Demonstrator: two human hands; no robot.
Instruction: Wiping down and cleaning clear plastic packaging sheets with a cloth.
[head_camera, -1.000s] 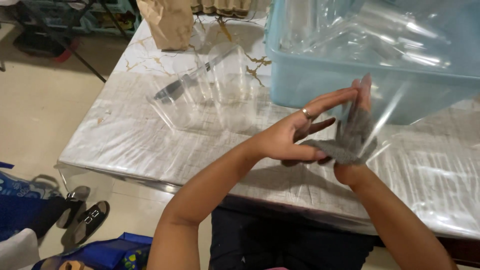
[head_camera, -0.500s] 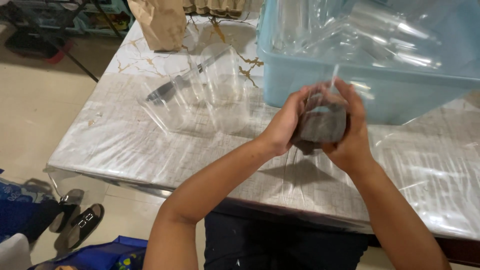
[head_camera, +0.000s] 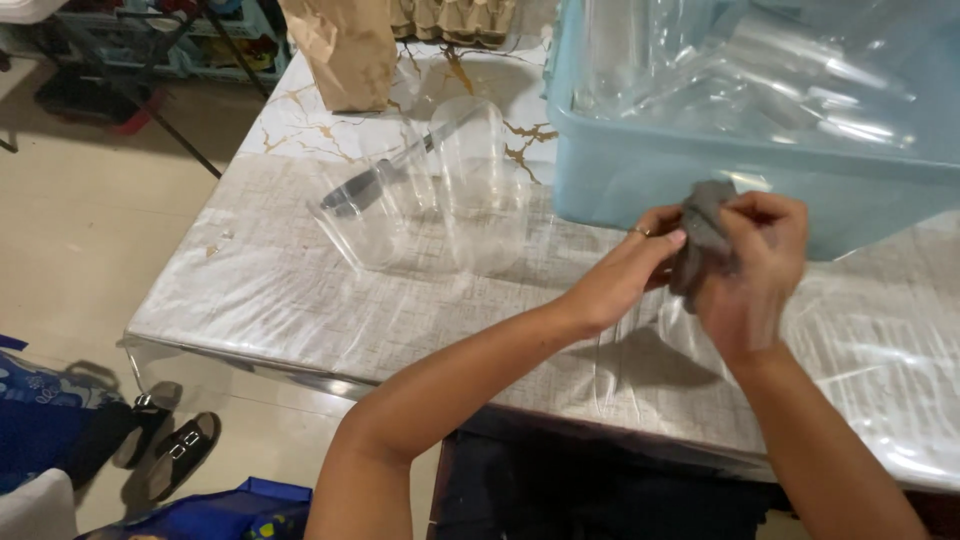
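A marble-patterned worktop (head_camera: 300, 270) under clear plastic sheeting stands on a pale tiled floor. A brown paper bag (head_camera: 345, 50) sits at its far edge, left of the light blue plastic tub (head_camera: 700, 180) of clear plastic containers. Clear plastic cups (head_camera: 440, 190) lie left of the tub. Just in front of the tub, the left hand (head_camera: 625, 275), forearm stretched forward, pinches a crumpled grey cloth (head_camera: 700, 235). The right hand (head_camera: 750, 270) is closed around the same cloth, wrist bent.

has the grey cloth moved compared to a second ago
Yes. The grey cloth, held between both hands, has risen from below the blue bin's base to against its front wall.
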